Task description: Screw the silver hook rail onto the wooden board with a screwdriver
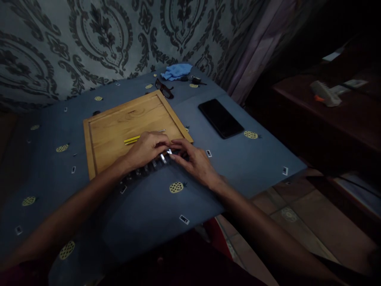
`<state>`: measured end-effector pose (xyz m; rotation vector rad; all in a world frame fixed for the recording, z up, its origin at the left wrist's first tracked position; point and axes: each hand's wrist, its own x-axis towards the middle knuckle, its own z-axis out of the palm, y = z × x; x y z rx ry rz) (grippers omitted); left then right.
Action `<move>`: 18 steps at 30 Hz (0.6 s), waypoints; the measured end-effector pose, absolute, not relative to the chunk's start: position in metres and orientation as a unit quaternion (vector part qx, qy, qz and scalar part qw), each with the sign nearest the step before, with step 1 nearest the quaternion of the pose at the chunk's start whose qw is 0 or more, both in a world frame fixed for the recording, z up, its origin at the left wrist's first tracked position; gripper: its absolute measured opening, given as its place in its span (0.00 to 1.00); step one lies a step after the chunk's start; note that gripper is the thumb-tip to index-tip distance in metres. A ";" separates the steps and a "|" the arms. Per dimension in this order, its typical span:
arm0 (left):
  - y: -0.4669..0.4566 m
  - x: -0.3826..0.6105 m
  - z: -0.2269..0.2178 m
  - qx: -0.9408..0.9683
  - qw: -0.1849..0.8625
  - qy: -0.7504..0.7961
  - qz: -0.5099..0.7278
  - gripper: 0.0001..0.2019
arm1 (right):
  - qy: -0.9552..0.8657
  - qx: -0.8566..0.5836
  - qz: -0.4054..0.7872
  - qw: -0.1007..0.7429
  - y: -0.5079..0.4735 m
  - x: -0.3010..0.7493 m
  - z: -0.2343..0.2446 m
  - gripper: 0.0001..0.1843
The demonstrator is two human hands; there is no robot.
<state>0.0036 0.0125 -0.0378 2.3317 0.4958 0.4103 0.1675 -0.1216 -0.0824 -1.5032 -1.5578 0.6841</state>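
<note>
My left hand (148, 147) and my right hand (195, 161) meet at the near right part of a wooden tray (117, 115). Fingers of both are closed around the end of a dark strip with shiny segments (163, 159); its exact kind is too dim to make out. From my fingertips the strip runs down to the left, along the tray's near edge. A slim yellow-handled tool (131, 140) lies on the tray, partly behind my left hand, and a thin metal shaft (162, 130) shows beyond the knuckles.
A black phone (220, 118) lies right of the tray on the blue pineapple-print tablecloth (205, 206). Dark glasses (164, 88), a blue cloth (176, 71) and keys (195, 80) rest at the back by the patterned curtain (101, 35). On a dark side table lies a brush-like object (325, 93).
</note>
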 end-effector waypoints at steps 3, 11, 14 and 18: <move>0.011 0.003 -0.037 0.894 0.370 0.201 0.154 0.05 | -0.618 -0.602 0.277 0.423 -0.122 0.167 -0.082 0.20; 0.010 -0.007 -0.036 0.873 0.382 0.259 0.160 0.09 | -0.621 -0.598 0.283 0.421 -0.121 0.168 -0.083 0.20; 0.005 -0.014 -0.032 0.868 0.365 0.292 0.167 0.11 | -0.620 -0.598 0.279 0.425 -0.121 0.168 -0.084 0.20; -0.015 -0.023 -0.028 0.875 0.327 0.316 0.164 0.16 | -0.620 -0.595 0.279 0.428 -0.121 0.168 -0.084 0.21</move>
